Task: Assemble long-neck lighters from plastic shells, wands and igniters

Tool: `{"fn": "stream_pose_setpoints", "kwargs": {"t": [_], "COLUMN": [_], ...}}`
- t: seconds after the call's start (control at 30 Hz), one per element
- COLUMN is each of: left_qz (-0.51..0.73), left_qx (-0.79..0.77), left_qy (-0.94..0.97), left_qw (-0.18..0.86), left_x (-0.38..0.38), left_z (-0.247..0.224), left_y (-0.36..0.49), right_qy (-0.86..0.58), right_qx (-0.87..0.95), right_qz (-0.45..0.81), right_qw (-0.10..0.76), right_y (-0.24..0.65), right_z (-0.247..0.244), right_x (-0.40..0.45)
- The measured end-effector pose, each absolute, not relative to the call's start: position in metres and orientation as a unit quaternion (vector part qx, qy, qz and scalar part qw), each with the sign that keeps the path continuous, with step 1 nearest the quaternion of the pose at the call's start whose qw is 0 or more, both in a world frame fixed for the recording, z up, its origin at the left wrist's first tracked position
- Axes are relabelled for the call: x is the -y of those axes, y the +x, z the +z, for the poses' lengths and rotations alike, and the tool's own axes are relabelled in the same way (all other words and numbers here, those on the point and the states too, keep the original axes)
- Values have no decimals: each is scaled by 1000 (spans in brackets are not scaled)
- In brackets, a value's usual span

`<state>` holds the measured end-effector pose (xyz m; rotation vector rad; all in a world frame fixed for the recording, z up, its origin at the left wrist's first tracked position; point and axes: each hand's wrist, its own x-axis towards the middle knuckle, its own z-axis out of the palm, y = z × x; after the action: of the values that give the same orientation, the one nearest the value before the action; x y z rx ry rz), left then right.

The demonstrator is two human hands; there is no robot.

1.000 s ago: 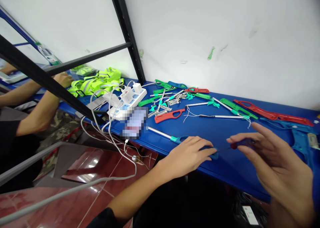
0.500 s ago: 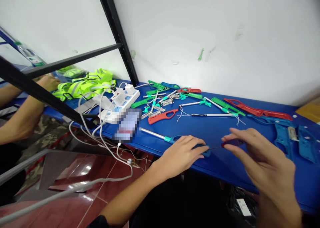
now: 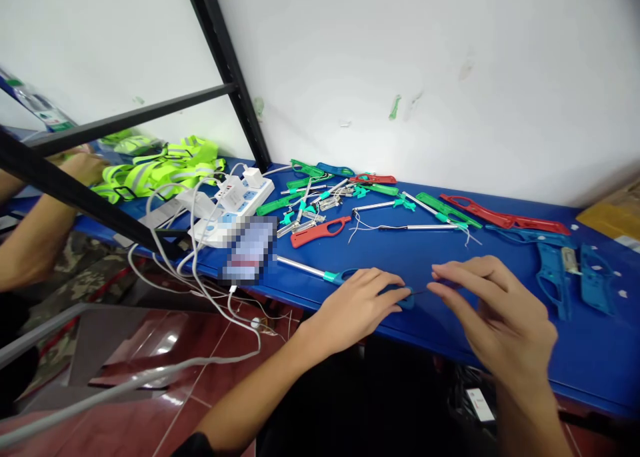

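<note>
The left hand [image 3: 363,303] lay palm down over a blue lighter [image 3: 340,277], its fingers clamped on the handle, close to the front edge of the blue table [image 3: 400,253]. The lighter's silver tube pointed left, ending right by a phone [image 3: 251,249] with a blurry screen. The right hand [image 3: 500,317] had its thumb and finger pinched together on a thin dark tool [image 3: 421,291], and the tool's tip reached the right end of the lighter. Most of the tool was hidden by the fingers. Behind the hands lay a red handle [image 3: 320,231], a silver rod [image 3: 430,227] with wires and a long red shell [image 3: 505,215]. Two blue shells [image 3: 554,280] [image 3: 597,280] sat to the right. A white power strip [image 3: 227,223] full of plugs stood behind the phone, near some bright yellow straps [image 3: 160,170].
</note>
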<state>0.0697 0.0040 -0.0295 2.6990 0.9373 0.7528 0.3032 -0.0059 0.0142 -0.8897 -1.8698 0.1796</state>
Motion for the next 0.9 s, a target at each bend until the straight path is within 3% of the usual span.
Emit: {"fn": "stream_pose_setpoints", "kwargs": {"t": [0.2,0.37,0.43,0.57,0.77,0.9], "left_qz": [260,256,258,257,253,256], "left_qx": [-322,-315,-317,-324,-316,-323], "left_qy": [905,910,908,905,910,905], "left_qw": [102,90,91,94,91,101], "left_x": [-3,-3,-3,-3,-4,-4], "left_z": [-34,-31,-31,-32,-31,-33], "left_y": [69,70,70,70,69,70], "right_qy": [-352,-376,-385,-349,-375,-377], "right_qx": [796,751,764,813,752,792], "right_qz": [193,82,81,196,66,136], "right_qw": [453,536,511,423,539,460], "right_y": [308,303,302,309,298,302], "right_z": [23,18,19,25,18,21], "right_x": [5,4,4,8,4,6]}}
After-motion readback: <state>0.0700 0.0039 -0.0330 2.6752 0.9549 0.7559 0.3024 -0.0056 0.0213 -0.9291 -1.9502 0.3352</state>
